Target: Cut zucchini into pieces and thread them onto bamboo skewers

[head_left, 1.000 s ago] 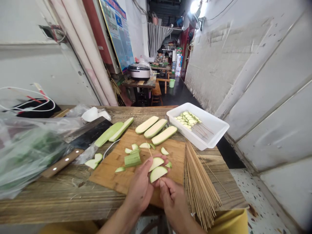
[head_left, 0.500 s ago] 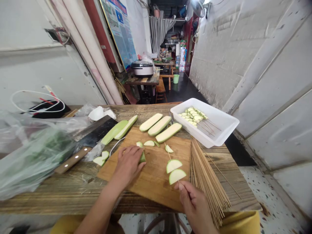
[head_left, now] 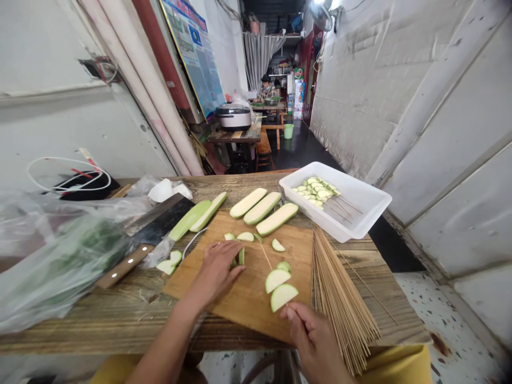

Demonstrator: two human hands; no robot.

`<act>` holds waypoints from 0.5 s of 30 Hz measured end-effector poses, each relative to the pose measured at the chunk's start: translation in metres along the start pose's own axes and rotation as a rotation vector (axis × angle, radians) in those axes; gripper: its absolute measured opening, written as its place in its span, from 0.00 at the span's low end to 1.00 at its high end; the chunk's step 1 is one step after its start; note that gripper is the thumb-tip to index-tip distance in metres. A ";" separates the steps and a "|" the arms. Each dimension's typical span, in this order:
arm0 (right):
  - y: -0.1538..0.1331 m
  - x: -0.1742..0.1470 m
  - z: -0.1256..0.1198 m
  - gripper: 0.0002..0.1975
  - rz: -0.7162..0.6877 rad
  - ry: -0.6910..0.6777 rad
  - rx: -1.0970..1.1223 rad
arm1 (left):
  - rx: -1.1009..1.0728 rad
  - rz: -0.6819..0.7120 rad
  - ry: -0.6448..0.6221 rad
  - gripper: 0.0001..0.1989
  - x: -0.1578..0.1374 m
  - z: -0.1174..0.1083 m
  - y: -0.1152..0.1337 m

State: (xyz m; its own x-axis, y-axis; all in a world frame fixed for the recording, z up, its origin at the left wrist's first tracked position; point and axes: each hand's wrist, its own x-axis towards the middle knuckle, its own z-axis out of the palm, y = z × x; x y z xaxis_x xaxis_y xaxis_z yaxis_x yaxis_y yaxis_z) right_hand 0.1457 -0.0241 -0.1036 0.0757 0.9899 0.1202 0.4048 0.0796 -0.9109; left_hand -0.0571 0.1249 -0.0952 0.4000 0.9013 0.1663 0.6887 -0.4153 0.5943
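My right hand (head_left: 316, 336) pinches the lower end of a bamboo skewer (head_left: 265, 255). Two half-round zucchini slices (head_left: 284, 297) are threaded on it near my fingers, and its tip points up and left over the wooden cutting board (head_left: 256, 296). Against the board, my left hand (head_left: 218, 269) has its fingers curled round cut zucchini pieces (head_left: 241, 257), mostly hidden under the palm. A green-skinned piece (head_left: 284, 266) shows just behind the threaded slices. Loose slices (head_left: 245, 236) lie around the board's upper part, and zucchini halves (head_left: 262, 208) rest along its far edge.
A white plastic tub (head_left: 360, 213) with skewered slices stands at the far right. Many bare skewers (head_left: 344, 298) fan out right of the board. On the left lie a cleaver (head_left: 132, 261), more zucchini halves (head_left: 190, 220) and a plastic bag of greens (head_left: 76, 250). A person sits far back.
My right hand has shifted slightly left, swinging the skewer's tip left toward my left hand. A piece beside my left fingers now stands more upright. The loose slice by the skewer stays on the board.
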 end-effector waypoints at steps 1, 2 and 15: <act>-0.001 0.000 0.000 0.16 -0.008 -0.006 0.003 | -0.123 -0.040 0.034 0.21 -0.001 -0.001 0.002; -0.002 -0.001 0.000 0.16 -0.020 -0.014 0.009 | -0.270 -0.095 0.070 0.23 -0.002 -0.003 0.004; -0.017 0.008 0.019 0.14 -0.151 -0.225 0.091 | -1.876 -0.567 0.172 0.17 -0.004 -0.015 0.037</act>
State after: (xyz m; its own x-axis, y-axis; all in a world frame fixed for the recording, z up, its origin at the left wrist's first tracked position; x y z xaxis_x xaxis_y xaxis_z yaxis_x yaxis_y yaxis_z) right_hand 0.1224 -0.0151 -0.0943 -0.1870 0.9665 0.1758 0.3122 0.2281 -0.9222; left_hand -0.0423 0.1075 -0.0617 0.2688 0.9094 -0.3173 -0.7515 0.4040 0.5215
